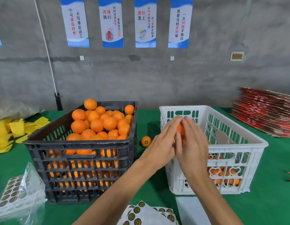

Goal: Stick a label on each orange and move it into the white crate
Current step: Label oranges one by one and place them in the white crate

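Both hands are raised over the near-left corner of the white crate [238, 143], at about 3 o'clock from the middle of the view. The left hand [163, 142] and the right hand [192, 142] stand palm to palm with straight fingers whose tips meet at the top, cupping an orange [180, 129] between them; only a sliver of its peel shows in the gap, so whether it carries a label cannot be told. The white crate holds a low layer of oranges, seen through its side slots. At 9 o'clock the black crate [85, 153] is heaped with unlabelled oranges [100, 124] above its rim. Between the two crates a single labelled orange [146, 141] lies on the green tablecloth [149, 190], its round sticker facing the camera. At 6 o'clock sheets of round labels [150, 213] lie fanned out beside a blank white sheet [191, 210], and at 8 o'clock more label sheets in a clear bag [17, 195] rest against the black crate. Yellow foam pieces [12, 130] are scattered at 9 o'clock along the table's left edge, and a stack of red flattened cartons [267, 111] sits at 2 o'clock. Behind the table a grey concrete wall carries four blue-and-white posters [145, 21] at 12 o'clock, with a white cable [45, 44] running down at 11 o'clock.
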Demonstrator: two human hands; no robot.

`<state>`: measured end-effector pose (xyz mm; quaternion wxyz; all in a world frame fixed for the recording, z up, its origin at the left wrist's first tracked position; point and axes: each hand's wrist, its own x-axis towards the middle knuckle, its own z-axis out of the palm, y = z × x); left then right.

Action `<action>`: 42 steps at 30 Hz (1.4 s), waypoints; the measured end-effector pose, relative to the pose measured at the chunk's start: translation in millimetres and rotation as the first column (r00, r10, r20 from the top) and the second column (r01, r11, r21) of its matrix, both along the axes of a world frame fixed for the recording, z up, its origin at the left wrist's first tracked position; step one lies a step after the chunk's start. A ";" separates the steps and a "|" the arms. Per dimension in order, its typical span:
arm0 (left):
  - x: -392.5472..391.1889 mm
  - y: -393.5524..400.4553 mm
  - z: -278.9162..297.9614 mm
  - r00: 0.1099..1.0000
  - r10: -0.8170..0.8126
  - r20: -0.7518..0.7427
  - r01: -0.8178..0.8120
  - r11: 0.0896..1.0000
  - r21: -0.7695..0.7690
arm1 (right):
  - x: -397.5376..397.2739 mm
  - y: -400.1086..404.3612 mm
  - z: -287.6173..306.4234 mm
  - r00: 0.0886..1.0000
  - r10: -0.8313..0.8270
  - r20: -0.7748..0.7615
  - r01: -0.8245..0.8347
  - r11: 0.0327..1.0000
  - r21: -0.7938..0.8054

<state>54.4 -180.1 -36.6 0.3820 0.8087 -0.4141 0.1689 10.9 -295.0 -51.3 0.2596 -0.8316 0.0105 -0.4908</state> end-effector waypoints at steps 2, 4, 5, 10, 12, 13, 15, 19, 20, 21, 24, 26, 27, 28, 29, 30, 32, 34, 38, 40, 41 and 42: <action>6.4 -9.6 24.3 0.996 -0.071 0.046 0.067 0.995 0.077 | 10.5 -11.7 14.1 0.997 0.013 0.071 -0.011 1.000 -0.026; 16.2 -6.4 42.3 0.989 -0.012 0.149 -0.009 0.990 0.139 | 18.9 -14.2 21.7 0.994 0.061 0.093 -0.056 0.997 -0.047; 22.7 0.0 50.0 0.973 0.059 0.223 -0.096 0.982 0.163 | 22.6 -11.4 23.5 0.991 0.085 0.101 -0.078 0.995 -0.066; 67.6 79.8 72.6 0.831 0.508 0.226 -0.553 0.797 0.242 | 34.2 36.0 20.5 0.957 0.280 0.081 -0.274 0.959 -0.070; 87.2 125.8 73.5 0.731 0.675 0.104 -0.639 0.623 0.451 | 37.1 63.5 22.7 0.915 0.403 0.012 -0.404 0.914 0.029; 93.7 149.8 72.4 0.676 0.735 0.047 -0.622 0.535 0.572 | 38.5 77.9 24.3 0.889 0.457 -0.041 -0.452 0.888 0.088; 99.7 192.1 67.1 0.601 0.799 -0.025 -0.491 0.393 0.778 | 40.9 104.5 28.2 0.836 0.519 -0.180 -0.492 0.853 0.175; 109.9 237.4 48.0 0.531 0.742 -0.409 -0.157 0.560 0.813 | 53.4 143.0 30.7 0.829 0.431 -0.356 -0.439 0.896 0.064; 113.7 239.4 44.5 0.489 0.709 -0.508 -0.123 0.632 0.765 | 57.2 148.8 29.5 0.854 0.377 -0.358 -0.403 0.915 0.002; 119.0 238.3 40.4 0.476 0.678 -0.561 -0.105 0.677 0.729 | 60.9 152.7 28.0 0.879 0.327 -0.347 -0.364 0.931 -0.042; 133.1 229.3 35.8 0.562 0.654 -0.507 -0.002 0.614 0.789 | 65.4 155.3 23.0 0.919 0.257 -0.300 -0.286 0.956 -0.058; 142.2 226.2 34.3 0.522 0.663 -0.537 0.037 0.611 0.790 | 64.5 155.5 21.3 0.928 0.250 -0.277 -0.274 0.961 -0.050; 147.5 225.5 34.4 0.476 0.665 -0.575 0.025 0.644 0.765 | 64.3 156.3 20.9 0.934 0.245 -0.262 -0.266 0.963 -0.050; 152.9 225.1 34.6 0.424 0.653 -0.628 -0.001 0.694 0.720 | 63.7 157.5 20.2 0.941 0.234 -0.243 -0.254 0.966 -0.054; 156.7 224.0 34.9 0.366 0.628 -0.687 -0.026 0.745 0.667 | 62.9 158.7 19.3 0.949 0.220 -0.226 -0.238 0.970 -0.056; 159.1 222.8 35.7 0.330 0.608 -0.722 -0.046 0.774 0.631 | 62.0 159.7 18.9 0.954 0.210 -0.215 -0.226 0.973 -0.054; 161.6 220.9 35.7 0.346 0.628 -0.697 -0.055 0.755 0.653 | 62.1 160.5 19.4 0.953 0.200 -0.227 -0.215 0.976 -0.044; 161.8 218.8 34.9 0.421 0.660 -0.623 -0.087 0.712 0.697 | 63.2 160.4 19.2 0.947 0.207 -0.246 -0.220 0.975 -0.026; 147.2 216.1 40.0 0.657 0.608 -0.446 -0.368 0.774 0.515 | 67.2 158.1 19.7 0.914 0.249 -0.320 -0.268 0.963 -0.018; 130.0 209.3 47.4 0.816 0.443 -0.371 -0.397 0.896 0.198 | 69.9 152.4 23.0 0.874 0.338 -0.350 -0.349 0.937 0.035; 118.4 204.6 50.7 0.888 0.336 -0.314 -0.343 0.939 0.036 | 70.6 148.3 25.9 0.833 0.425 -0.356 -0.409 0.904 0.122; 105.2 199.4 52.5 0.937 0.239 -0.255 -0.270 0.958 -0.094 | 70.7 144.1 29.0 0.781 0.522 -0.343 -0.468 0.852 0.233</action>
